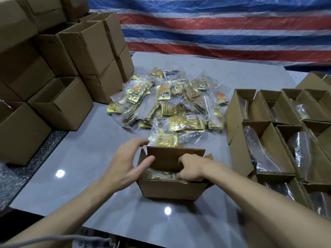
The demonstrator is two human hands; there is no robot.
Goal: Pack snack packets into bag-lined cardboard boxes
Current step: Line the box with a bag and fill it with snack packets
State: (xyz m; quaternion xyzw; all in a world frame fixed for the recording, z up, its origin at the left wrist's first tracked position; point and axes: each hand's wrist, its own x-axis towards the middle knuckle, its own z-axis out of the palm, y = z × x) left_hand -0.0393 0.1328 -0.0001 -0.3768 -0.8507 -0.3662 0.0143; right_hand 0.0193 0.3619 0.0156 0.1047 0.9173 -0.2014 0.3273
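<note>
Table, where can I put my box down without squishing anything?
Bare table lies left of the open box, up to the stacked boxes, and along the near edge. Crowded: the packet pile in the middle, lined boxes on the right.

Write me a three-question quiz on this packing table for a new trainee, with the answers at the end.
1. True or false: the right hand is down inside the open box nearest the person.
2. The pile of gold packets lies: A) on the table, beyond that box; B) on the floor; C) on top of the stacked cartons.
3. Fill in: the boxes on the person's right are lined with clear ____ bags.

Key: 1 true; 2 A; 3 plastic.
</note>
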